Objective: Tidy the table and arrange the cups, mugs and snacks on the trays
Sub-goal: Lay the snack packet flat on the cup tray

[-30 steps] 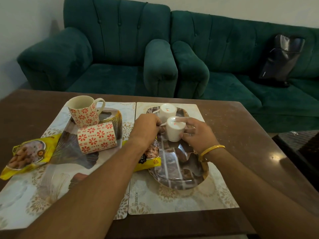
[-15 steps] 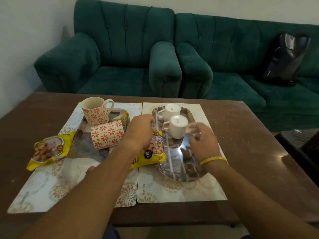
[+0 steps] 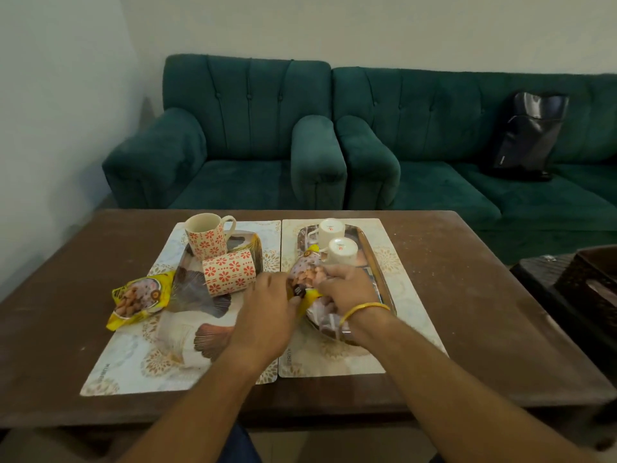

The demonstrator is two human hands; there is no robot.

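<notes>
We see the brown wooden table [image 3: 467, 295] filling the lower frame, with the shiny oval metal tray [image 3: 375, 262] right of centre holding two small white cups [image 3: 340, 250] upside down, likely to keep them clean. At centre, our left hand [image 3: 267, 312] and right hand [image 3: 344, 285] both close partway on the yellow snack packet [image 3: 305, 279], apparently settling it onto this tray.

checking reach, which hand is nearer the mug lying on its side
Left. The left hand sits just right of the tipped mug, while the right hand is farther right over the steel tray, both on a snack packet.
</notes>
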